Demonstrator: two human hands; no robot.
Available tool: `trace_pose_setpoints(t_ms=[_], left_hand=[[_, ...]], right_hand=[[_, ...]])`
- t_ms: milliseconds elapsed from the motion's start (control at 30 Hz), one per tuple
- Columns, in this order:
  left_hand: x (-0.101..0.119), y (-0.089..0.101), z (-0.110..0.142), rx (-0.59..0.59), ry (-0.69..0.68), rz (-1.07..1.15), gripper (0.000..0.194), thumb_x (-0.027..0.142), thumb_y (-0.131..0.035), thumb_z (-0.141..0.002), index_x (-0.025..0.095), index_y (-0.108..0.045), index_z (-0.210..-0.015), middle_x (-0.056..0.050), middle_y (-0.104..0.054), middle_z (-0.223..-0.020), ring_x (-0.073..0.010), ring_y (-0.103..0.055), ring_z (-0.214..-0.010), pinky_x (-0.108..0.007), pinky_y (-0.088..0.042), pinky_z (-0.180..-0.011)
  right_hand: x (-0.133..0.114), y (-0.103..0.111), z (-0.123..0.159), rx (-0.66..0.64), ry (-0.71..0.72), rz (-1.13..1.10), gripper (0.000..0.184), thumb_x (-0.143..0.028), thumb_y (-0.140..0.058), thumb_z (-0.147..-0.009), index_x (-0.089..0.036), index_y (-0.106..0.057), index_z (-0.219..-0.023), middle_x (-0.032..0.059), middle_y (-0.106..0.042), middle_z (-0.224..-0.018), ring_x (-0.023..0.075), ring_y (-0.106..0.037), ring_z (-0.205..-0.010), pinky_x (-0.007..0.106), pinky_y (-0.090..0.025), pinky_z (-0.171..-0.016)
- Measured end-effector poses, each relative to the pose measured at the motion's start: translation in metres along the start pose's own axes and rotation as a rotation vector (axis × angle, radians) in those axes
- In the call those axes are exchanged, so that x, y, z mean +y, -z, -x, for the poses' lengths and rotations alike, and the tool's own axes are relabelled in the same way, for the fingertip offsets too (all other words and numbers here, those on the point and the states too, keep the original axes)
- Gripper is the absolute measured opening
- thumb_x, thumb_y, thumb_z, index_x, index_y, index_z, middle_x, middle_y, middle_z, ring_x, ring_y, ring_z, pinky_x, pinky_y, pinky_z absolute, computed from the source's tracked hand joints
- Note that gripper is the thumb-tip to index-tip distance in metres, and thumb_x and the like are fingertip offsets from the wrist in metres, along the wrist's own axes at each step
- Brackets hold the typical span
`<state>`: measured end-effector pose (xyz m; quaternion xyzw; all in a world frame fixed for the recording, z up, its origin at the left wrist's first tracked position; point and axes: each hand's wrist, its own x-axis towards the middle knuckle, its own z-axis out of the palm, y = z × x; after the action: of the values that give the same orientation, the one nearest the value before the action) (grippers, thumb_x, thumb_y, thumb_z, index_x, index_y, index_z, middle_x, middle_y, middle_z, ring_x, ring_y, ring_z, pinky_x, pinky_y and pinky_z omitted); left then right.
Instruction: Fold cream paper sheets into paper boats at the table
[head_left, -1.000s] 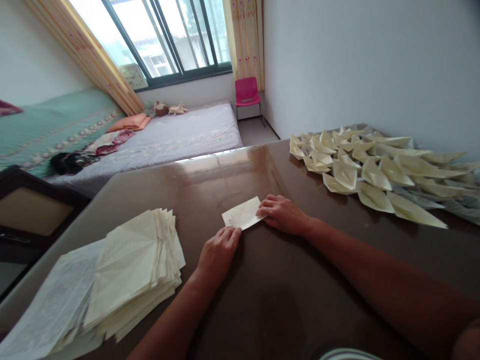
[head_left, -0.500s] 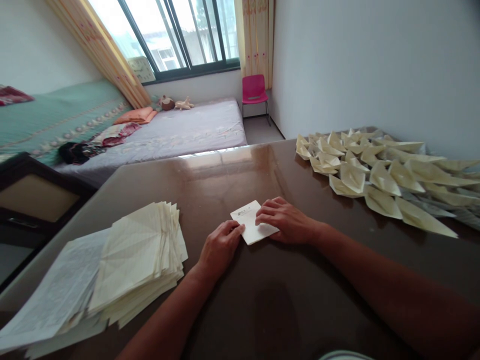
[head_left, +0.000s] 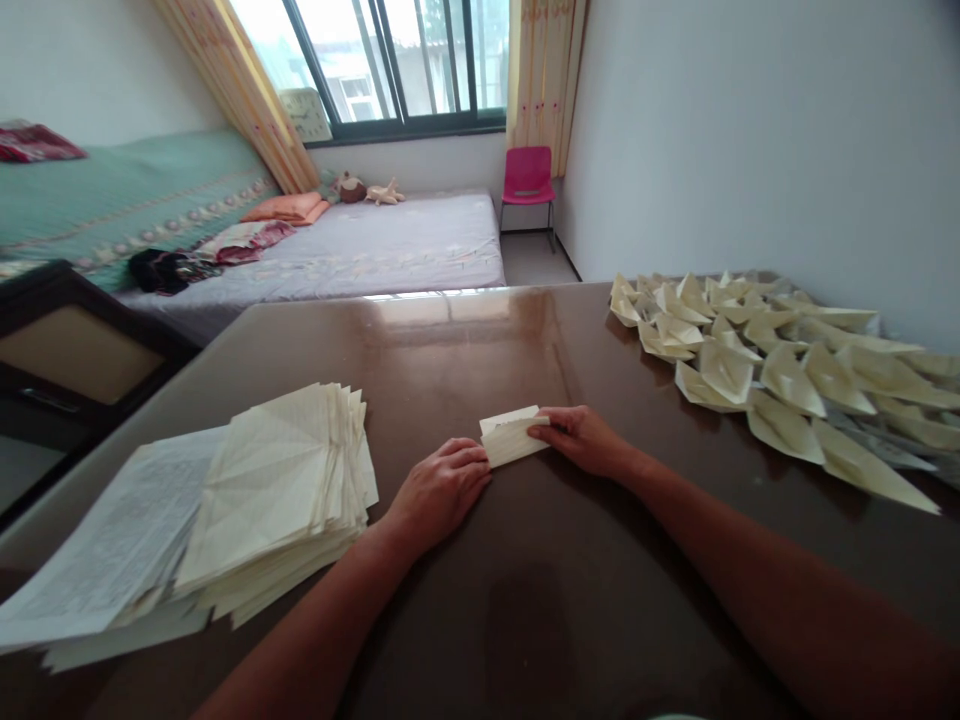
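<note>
Cream folded paper (head_left: 514, 443) lay right of the paper stack (head_left: 262, 480), its long axis between the hands: the right hand (head_left: 589, 440) clamped one end; the left hand (head_left: 442, 490) touched the other, grip unclear.

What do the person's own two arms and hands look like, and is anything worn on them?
The left hand and right hand are ungloved. The left forearm and right forearm are bare, with no sleeve in view. No watch or bracelet shows at either wrist. Whether there is a ring is too small to tell.
</note>
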<state>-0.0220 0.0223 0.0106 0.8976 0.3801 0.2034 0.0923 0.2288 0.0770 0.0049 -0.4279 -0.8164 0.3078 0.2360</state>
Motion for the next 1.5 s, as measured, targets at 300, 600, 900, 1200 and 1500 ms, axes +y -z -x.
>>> trace_pose_setpoints(t_ms=[300,600,900,1200,1500], left_hand=[[0.001,-0.003,0.002,0.042,0.05,-0.089,0.023,0.024,-0.048,-0.093,0.018,-0.065,-0.108,-0.005,-0.066,-0.111,-0.0197,-0.054,-0.108,-0.035,-0.049,-0.096],[0.01,-0.003,0.001,0.123,0.167,-0.238,0.025,0.03,-0.045,-0.095,0.019,-0.064,-0.108,-0.006,-0.066,-0.112,-0.0216,-0.056,-0.11,-0.037,-0.048,-0.095],[0.022,-0.02,0.001,0.012,0.033,-0.255,0.047,0.043,-0.048,-0.093,0.019,-0.049,-0.134,-0.004,-0.049,-0.142,-0.0243,-0.039,-0.135,-0.038,-0.035,-0.108],[0.021,-0.021,0.002,-0.003,0.071,-0.217,0.048,0.043,-0.047,-0.093,0.019,-0.047,-0.135,-0.006,-0.05,-0.141,-0.0248,-0.042,-0.133,-0.04,-0.04,-0.105],[0.022,-0.02,0.001,-0.006,0.084,-0.21,0.044,0.042,-0.045,-0.094,0.021,-0.049,-0.133,-0.007,-0.053,-0.137,-0.0251,-0.045,-0.13,-0.04,-0.04,-0.102]], right_hand=[[-0.005,-0.018,-0.007,0.222,-0.147,0.38,0.026,-0.039,-0.049,-0.088,-0.02,-0.051,-0.071,-0.0011,-0.055,-0.063,0.0124,-0.044,-0.057,0.025,-0.024,-0.055],[-0.006,-0.022,-0.007,0.211,-0.126,0.475,0.025,-0.04,-0.047,-0.089,-0.021,-0.056,-0.075,0.0012,-0.061,-0.079,0.014,-0.051,-0.067,0.025,-0.025,-0.057],[-0.005,-0.022,-0.008,0.216,-0.102,0.468,0.027,-0.04,-0.047,-0.09,-0.021,-0.054,-0.073,0.0,-0.06,-0.076,0.0132,-0.05,-0.065,0.025,-0.026,-0.058],[-0.002,-0.023,-0.01,0.233,-0.141,0.493,0.027,-0.043,-0.046,-0.09,-0.021,-0.057,-0.077,0.001,-0.063,-0.078,0.0142,-0.052,-0.064,0.026,-0.025,-0.057],[-0.004,-0.023,-0.012,0.204,-0.163,0.523,0.027,-0.043,-0.046,-0.09,-0.021,-0.056,-0.078,0.0012,-0.064,-0.079,0.0144,-0.053,-0.065,0.026,-0.024,-0.056]])
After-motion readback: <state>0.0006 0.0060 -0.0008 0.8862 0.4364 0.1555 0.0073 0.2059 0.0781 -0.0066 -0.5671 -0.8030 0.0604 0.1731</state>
